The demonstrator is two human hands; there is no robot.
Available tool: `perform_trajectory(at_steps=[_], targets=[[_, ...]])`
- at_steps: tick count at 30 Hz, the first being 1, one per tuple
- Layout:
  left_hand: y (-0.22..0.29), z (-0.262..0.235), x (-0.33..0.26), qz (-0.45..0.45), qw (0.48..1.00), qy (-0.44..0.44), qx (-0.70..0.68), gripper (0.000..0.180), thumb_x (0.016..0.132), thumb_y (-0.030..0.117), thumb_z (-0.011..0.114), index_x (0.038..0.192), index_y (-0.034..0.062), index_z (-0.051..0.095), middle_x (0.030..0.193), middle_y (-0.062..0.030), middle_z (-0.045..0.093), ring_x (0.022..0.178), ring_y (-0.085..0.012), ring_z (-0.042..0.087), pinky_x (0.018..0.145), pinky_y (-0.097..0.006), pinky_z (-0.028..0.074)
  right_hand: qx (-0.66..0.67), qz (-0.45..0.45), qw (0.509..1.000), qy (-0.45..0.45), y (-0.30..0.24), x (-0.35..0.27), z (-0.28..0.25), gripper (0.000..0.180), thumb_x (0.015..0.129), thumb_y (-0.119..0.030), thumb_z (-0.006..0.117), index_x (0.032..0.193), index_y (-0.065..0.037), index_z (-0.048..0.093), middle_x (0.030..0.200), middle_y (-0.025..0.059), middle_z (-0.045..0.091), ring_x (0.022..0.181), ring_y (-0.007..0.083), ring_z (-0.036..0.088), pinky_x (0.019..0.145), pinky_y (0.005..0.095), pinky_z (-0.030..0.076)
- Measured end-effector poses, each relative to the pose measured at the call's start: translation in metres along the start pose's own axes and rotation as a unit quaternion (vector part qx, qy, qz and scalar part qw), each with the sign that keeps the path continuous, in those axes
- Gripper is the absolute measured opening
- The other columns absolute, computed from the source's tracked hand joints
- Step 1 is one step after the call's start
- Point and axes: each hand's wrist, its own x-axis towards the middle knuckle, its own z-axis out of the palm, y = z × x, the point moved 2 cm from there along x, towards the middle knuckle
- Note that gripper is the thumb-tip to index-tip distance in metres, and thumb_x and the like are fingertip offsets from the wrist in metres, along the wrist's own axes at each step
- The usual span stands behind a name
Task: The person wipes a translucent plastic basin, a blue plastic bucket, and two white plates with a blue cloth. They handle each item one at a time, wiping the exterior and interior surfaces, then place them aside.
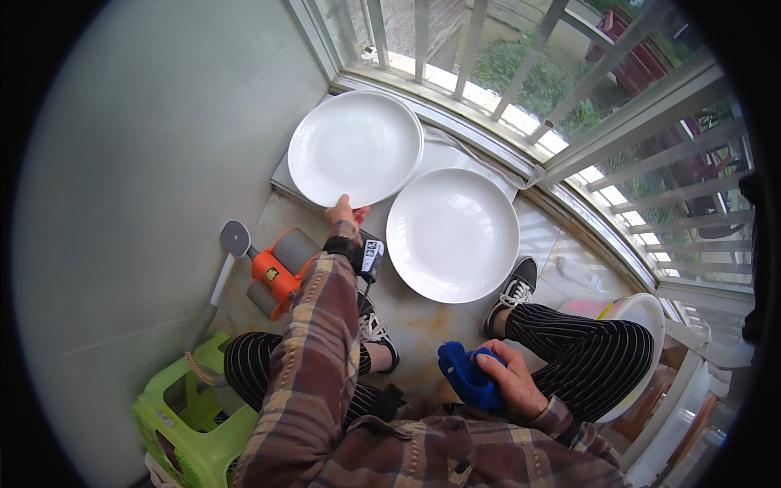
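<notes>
My left hand (pixel 346 213) reaches forward and pinches the near rim of a white plate (pixel 355 146), thumb on top. A second rim shows along this plate's right side, so another seems to lie beneath it. To the right is another large white plate (pixel 453 236), with its glossy inner face up; neither hand touches it. Close to my body, my right hand (pixel 514 381) is closed around a bunched blue cloth (pixel 473 376). Part of the cloth is hidden under the fingers.
The plates rest by a low white ledge (pixel 286 180) under a barred window (pixel 504 73). An orange and grey device (pixel 277 272) stands on the floor at left, beside a green plastic stool (pixel 191 439). A white tub (pixel 647 313) is at right. My shoes (pixel 521 285) flank the nearer plate.
</notes>
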Motion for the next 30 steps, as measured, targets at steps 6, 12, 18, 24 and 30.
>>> perform_trajectory(at_steps=[6,12,18,24,30], targets=[[0.037,-0.045,-0.003,0.098,0.995,0.011,0.021,0.039,0.087,0.013,0.055,0.117,-0.0089,0.044,0.103,-0.0266,0.059,0.08,-0.0397,0.066,0.059,-0.048,0.055,-0.012,-0.001,0.999,-0.032,-0.004,-0.008,0.0,0.021,0.093,-0.024,0.059,0.1,-0.004,0.056,0.086,-0.0016,0.057,0.079,0.0038,0.05,0.071,0.0205,0.044],[0.062,-0.057,-0.021,0.112,0.989,-0.078,-0.055,0.042,0.082,-0.002,0.045,0.123,-0.0122,0.04,0.117,-0.0316,0.052,0.097,-0.0476,0.061,0.078,-0.067,0.052,0.034,-0.021,0.998,-0.055,-0.008,-0.018,0.0,0.023,0.092,-0.024,0.059,0.102,-0.004,0.056,0.088,-0.0002,0.058,0.08,0.0061,0.053,0.073,0.0225,0.046],[0.109,-0.06,-0.058,0.083,0.992,-0.098,-0.02,0.045,0.079,-0.001,0.045,0.121,-0.0158,0.037,0.117,-0.0344,0.05,0.102,-0.053,0.056,0.081,-0.068,0.05,0.181,-0.016,0.981,-0.067,-0.007,-0.028,-0.001,0.027,0.087,-0.02,0.064,0.106,-0.003,0.057,0.094,0.0061,0.061,0.082,0.0139,0.061,0.078,0.0294,0.052],[0.18,-0.1,-0.149,0.151,0.963,-0.208,0.074,0.055,0.078,0.004,0.048,0.128,-0.0138,0.034,0.123,-0.0302,0.049,0.11,-0.0474,0.053,0.088,-0.062,0.048,0.264,-0.041,0.955,-0.127,-0.014,-0.037,-0.009,0.032,0.085,-0.016,0.061,0.113,-0.003,0.056,0.104,0.0111,0.062,0.094,0.023,0.062,0.088,0.0393,0.052],[0.214,-0.161,-0.293,0.236,0.944,-0.226,0.043,0.052,0.079,0.006,0.051,0.124,-0.018,0.04,0.118,-0.0267,0.054,0.105,-0.0387,0.059,0.087,-0.049,0.052,0.403,-0.065,0.891,-0.198,-0.046,-0.052,-0.031,0.042,0.088,-0.026,0.058,0.12,0.001,0.055,0.112,0.0181,0.064,0.101,0.0297,0.064,0.096,0.0466,0.049]])
